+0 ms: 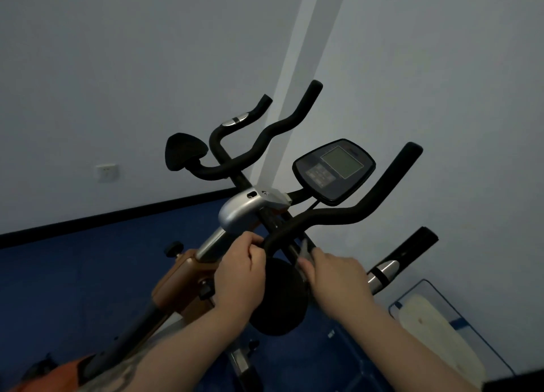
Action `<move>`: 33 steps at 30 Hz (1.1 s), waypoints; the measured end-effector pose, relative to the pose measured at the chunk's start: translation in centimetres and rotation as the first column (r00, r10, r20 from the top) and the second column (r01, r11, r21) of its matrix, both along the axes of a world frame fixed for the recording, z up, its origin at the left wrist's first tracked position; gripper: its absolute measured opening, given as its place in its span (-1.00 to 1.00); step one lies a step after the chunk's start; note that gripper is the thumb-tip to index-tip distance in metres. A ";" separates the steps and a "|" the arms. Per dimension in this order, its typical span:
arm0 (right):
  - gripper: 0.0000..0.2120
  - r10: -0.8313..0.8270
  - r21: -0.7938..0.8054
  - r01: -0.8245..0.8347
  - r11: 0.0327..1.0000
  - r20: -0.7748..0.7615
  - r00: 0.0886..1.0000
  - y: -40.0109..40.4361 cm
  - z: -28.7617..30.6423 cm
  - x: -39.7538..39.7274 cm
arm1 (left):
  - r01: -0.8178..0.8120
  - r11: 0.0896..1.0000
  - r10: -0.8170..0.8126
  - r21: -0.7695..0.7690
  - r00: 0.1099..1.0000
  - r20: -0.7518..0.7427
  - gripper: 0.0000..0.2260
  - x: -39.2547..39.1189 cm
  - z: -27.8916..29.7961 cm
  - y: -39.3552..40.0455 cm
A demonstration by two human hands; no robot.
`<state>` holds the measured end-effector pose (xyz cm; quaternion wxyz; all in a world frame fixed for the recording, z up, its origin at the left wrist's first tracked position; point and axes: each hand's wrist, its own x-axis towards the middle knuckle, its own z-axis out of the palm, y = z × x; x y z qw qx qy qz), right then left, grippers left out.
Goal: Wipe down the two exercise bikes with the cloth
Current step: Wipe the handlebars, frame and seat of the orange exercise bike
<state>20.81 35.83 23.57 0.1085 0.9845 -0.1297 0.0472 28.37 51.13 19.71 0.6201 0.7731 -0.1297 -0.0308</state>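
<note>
Fingers point(255, 246) of the left hand point(238, 276) curled round the black handlebar point(338, 215) of the exercise bike point(238, 212); the right hand point(338, 276) pinched a grey cloth point(304, 248) against the stem. The console point(334, 170) sat at one o'clock.

Bare forearms, no sleeves; left forearm point(132, 365) perhaps tattooed, view dim.

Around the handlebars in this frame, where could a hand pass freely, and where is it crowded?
Free: the gap between the console and the right handlebar grip, and the air above the far handlebar against the wall. Crowded: the stem area, where the left hand grips the near bar and the right hand holds a grey cloth.
</note>
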 end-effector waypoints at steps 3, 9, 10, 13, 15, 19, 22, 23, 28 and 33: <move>-0.66 0.045 0.147 -0.025 0.989 -0.134 0.990 -0.2 0.5 3.6 | 0.017 1.000 -0.017 -0.006 1.000 -0.003 -0.78 0.1 0.0 0.0; -0.52 -0.004 0.337 0.046 0.940 -0.123 0.992 -1.0 -0.7 -0.8 | 0.020 0.999 -0.020 -0.033 1.000 0.009 -0.78 0.1 -0.2 0.1; -0.52 -0.015 0.344 0.053 0.938 -0.112 0.994 -0.9 -0.6 0.0 | 0.018 0.999 -0.018 -0.038 1.000 0.009 -0.78 0.1 -0.2 0.0; -0.57 -0.060 0.435 0.095 0.895 -0.095 0.994 0.0 0.0 3.4 | 0.025 0.999 -0.025 -0.038 1.000 0.004 -0.79 0.1 0.0 0.1; -0.60 -0.052 0.493 0.080 0.866 -0.070 0.996 0.3 0.2 3.6 | 0.034 0.999 -0.035 -0.037 0.999 -0.006 -0.80 0.1 0.2 0.2; -0.61 0.005 0.340 0.081 0.937 -0.244 0.970 -1.6 0.6 0.5 | 0.050 0.997 -0.051 -0.053 0.998 -0.032 -0.80 0.0 0.0 0.3; -0.63 -0.014 0.297 0.097 0.950 -0.272 0.962 -1.8 0.4 0.7 | 0.032 0.998 -0.033 -0.060 0.999 -0.018 -0.79 0.0 0.0 0.2; -0.64 -0.017 0.301 0.096 0.949 -0.254 0.967 -1.5 0.4 1.4 | 0.023 0.998 -0.023 -0.059 1.000 -0.009 -0.79 0.1 0.0 0.1; -0.67 -0.099 0.547 0.103 0.831 -0.037 0.994 0.2 0.2 3.4 | 0.027 0.999 -0.027 -0.034 1.000 0.000 -0.81 0.0 0.1 0.2; -0.77 -0.042 0.466 0.094 0.880 -0.121 0.992 -0.9 0.9 0.4 | 0.175 0.972 -0.191 0.154 0.976 0.099 -0.86 1.1 0.7 1.6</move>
